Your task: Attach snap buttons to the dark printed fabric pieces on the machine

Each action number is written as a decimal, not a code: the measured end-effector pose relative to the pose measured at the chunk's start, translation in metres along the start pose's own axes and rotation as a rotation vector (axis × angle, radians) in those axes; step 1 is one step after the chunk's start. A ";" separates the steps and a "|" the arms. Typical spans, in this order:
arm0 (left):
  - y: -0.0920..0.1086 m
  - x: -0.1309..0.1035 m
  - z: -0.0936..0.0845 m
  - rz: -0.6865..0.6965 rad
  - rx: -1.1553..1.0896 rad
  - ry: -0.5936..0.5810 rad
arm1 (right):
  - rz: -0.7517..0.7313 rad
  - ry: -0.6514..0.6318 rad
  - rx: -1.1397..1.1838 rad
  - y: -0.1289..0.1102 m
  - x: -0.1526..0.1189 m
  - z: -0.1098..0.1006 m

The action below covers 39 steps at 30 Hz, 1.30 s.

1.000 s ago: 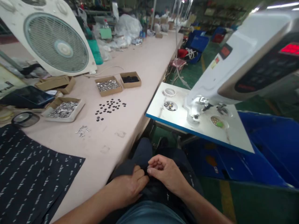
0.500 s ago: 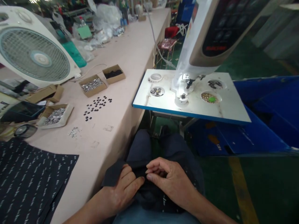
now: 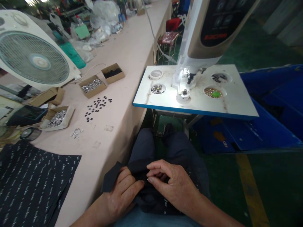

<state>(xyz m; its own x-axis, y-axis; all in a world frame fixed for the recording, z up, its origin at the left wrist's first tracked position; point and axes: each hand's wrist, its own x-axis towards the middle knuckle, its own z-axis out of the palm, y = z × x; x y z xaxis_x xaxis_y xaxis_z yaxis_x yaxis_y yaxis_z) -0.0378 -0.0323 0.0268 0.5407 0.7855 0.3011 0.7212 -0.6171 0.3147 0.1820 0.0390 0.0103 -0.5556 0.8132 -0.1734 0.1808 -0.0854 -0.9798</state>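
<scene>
A dark garment (image 3: 151,200) with small white lettering lies bunched on my lap. My left hand (image 3: 125,190) is closed on it, and a flap of the cloth sticks out past the knuckles. Just to the right, my right hand (image 3: 169,178) holds its thumb and index finger close together over the same cloth. A tiny bright speck shows at these fingertips, too small to name. The fingertips of the two hands are a short gap apart.
Left, a table (image 3: 123,116) bears a fan (image 3: 39,61), boxes of metal fasteners (image 3: 92,86), loose dark snap caps (image 3: 98,107) and printed black cloth (image 3: 35,179). Ahead stands a snap press (image 3: 184,78) on a white worktop (image 3: 196,107). Blue bins (image 3: 258,132) are at the right.
The camera view has shifted slightly. My hands keep nearly the same pose over the garment, and a small bright speck now shows at my right fingertips.
</scene>
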 end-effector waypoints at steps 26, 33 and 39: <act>0.000 0.008 0.015 -0.344 -0.350 -0.006 | -0.196 -0.267 -0.307 -0.020 -0.001 -0.022; 0.000 0.017 0.014 -0.659 -0.477 -0.187 | -0.112 -0.310 -0.326 -0.014 0.000 -0.016; -0.001 0.029 0.011 -0.902 -0.700 -0.392 | -0.040 -0.255 -0.172 0.001 0.008 -0.008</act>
<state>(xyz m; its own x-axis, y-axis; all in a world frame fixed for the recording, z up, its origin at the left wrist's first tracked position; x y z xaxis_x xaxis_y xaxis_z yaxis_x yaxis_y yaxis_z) -0.0180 -0.0079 0.0251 0.1454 0.8332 -0.5335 0.5819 0.3641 0.7272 0.1842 0.0501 0.0087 -0.7467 0.6414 -0.1762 0.2779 0.0601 -0.9587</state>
